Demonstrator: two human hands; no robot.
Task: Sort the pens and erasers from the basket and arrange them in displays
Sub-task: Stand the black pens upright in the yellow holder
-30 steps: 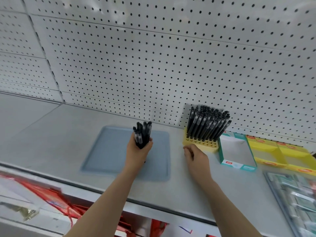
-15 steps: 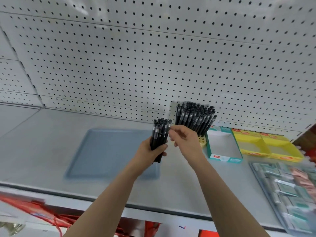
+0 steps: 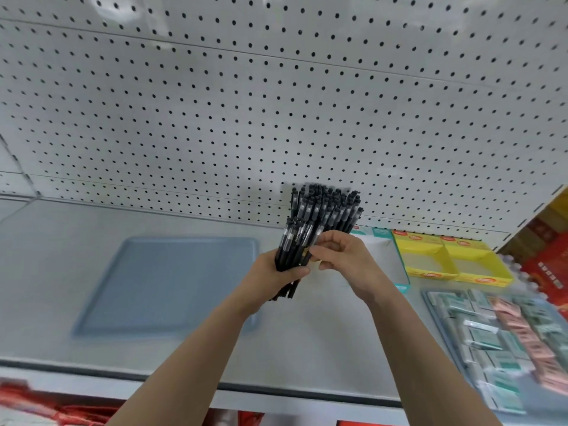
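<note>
Left hand is clamped round a bundle of black pens, upright above the shelf, just in front of the standing pens. Right hand pinches one pen at the bundle's edge. Best drawn straight up along its length (easing the left grip a little), so its neighbours aren't dragged out.
</note>
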